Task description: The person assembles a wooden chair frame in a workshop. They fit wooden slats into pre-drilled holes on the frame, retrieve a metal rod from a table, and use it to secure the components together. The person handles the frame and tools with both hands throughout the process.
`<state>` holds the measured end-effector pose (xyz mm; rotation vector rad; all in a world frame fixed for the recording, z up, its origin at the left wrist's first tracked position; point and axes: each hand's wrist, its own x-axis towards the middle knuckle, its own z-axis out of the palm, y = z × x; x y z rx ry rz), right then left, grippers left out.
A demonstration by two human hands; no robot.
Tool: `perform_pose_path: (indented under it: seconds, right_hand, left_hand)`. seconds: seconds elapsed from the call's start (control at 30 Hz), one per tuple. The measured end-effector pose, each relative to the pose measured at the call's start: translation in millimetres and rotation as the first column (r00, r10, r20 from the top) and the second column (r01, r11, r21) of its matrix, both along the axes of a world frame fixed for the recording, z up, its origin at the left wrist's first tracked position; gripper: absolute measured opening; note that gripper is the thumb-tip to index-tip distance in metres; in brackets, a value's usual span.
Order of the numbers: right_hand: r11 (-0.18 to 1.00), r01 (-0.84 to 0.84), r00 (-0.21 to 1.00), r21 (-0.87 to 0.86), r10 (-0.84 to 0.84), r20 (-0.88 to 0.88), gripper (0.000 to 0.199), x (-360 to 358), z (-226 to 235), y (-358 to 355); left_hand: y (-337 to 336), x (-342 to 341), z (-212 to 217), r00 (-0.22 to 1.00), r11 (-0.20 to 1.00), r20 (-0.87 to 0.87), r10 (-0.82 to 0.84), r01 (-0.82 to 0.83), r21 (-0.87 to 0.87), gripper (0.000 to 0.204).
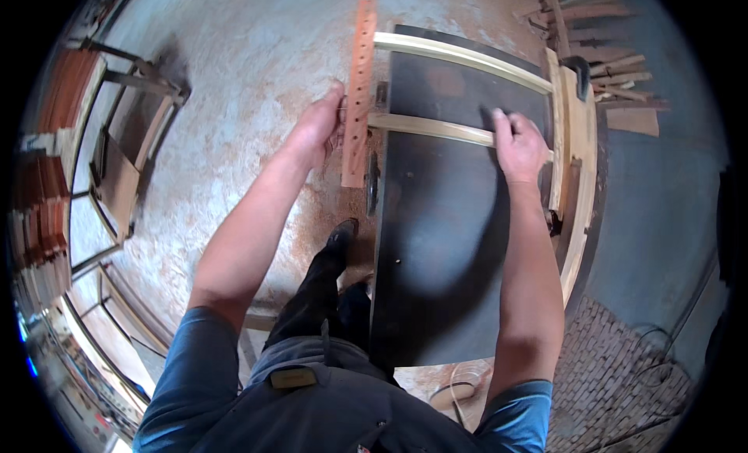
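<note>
A reddish-brown wooden strip (359,91) with a row of small holes stands crosswise at the left edge of a dark board tabletop (444,227). My left hand (317,128) grips this strip at its outer side, its fingers partly hidden. Two pale wooden slats run from the strip toward the right: a far slat (460,54) and a near slat (432,127). Around the near slat, close to its right end, my right hand (520,148) is closed. Both slats lie over the dark tabletop, reaching pale timber (576,126) along its right side.
Stacked reddish boards (43,196) stand at the left beside metal-framed racks (117,165). Loose wood offcuts (619,75) lie at the far right. Bricks (623,367) and a cable (658,367) are at the lower right. Sawdust covers the floor (257,56).
</note>
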<state>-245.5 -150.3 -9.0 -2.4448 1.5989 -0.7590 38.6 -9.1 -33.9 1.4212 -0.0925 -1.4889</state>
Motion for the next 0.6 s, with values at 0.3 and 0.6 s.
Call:
perform_pose_path:
  seconds: [0.3,0.6]
  right_hand:
    - [0.999,0.037,0.999,0.031,-0.036,-0.015,0.036,6,2,-1]
    - [0.997,-0.034,0.999,-0.065,0.032,-0.031,0.032,9,-1,-5]
  left_hand:
    - [-27,-2,-127,0.973,0.977,0.205,-0.102,0.137,-0.164,0.040]
    - [-90,11,-123,0.969,0.918,0.088,-0.231,0.247,-0.310,0.042]
